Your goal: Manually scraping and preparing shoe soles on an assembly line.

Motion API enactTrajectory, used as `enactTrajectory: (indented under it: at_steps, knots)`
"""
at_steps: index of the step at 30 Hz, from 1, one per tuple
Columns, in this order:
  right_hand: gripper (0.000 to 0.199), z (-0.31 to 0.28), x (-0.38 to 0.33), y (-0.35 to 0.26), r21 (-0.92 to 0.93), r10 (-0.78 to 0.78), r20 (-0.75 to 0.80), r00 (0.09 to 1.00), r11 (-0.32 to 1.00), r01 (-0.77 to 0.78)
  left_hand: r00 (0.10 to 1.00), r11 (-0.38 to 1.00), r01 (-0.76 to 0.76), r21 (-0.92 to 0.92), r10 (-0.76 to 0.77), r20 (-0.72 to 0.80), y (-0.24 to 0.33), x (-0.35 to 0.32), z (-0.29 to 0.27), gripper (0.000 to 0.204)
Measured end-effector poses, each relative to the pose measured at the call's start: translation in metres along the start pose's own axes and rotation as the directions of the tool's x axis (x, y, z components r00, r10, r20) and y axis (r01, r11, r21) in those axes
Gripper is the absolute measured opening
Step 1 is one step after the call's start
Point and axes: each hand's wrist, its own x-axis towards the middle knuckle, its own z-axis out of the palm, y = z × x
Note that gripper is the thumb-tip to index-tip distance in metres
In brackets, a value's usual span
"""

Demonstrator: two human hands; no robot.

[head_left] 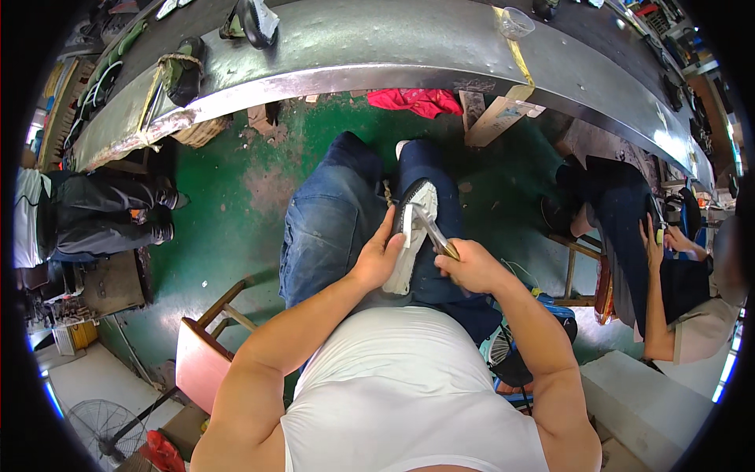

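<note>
A shoe (399,277) lies across my lap with its pale underside up and a dark edge along its left side. My left hand (379,259) grips that left side, the thumb laid over the underside and the fingers along the edge. In my right hand (473,269) is a metal pliers-like tool (432,231) with a yellowish part near the grip. Its far end meets the shoe's underside near the upper end. The tool's tip is too small to make out, and my fingers hide much of its handles.
Ahead runs a long metal-topped bench (354,49), bearing several dark shoes (256,23) and a clear plastic cup (516,23). A pink-topped stool (203,366) stands at my left, a fan (106,429) behind it. Other people sit at left and right. Red cloth (415,101) lies under the bench.
</note>
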Motion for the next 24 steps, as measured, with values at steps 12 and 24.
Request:
enactTrajectory:
  at_steps: [12, 24]
  knots:
    - [0.024, -0.016, -0.017, 0.010, 0.454, 0.072, 0.123, 0.990, 0.883, -0.120, 0.981, 0.860, -0.186, 0.476, 0.136, 0.138, 0.024, 0.005, -0.008, 0.056]
    - [0.038, 0.000, 0.003, -0.024, -0.218, -0.324, -0.192, 0.926, 0.934, 0.281, 0.999, 0.868, 0.040, 0.495, -0.030, -0.030, 0.012, -0.009, 0.007, 0.079]
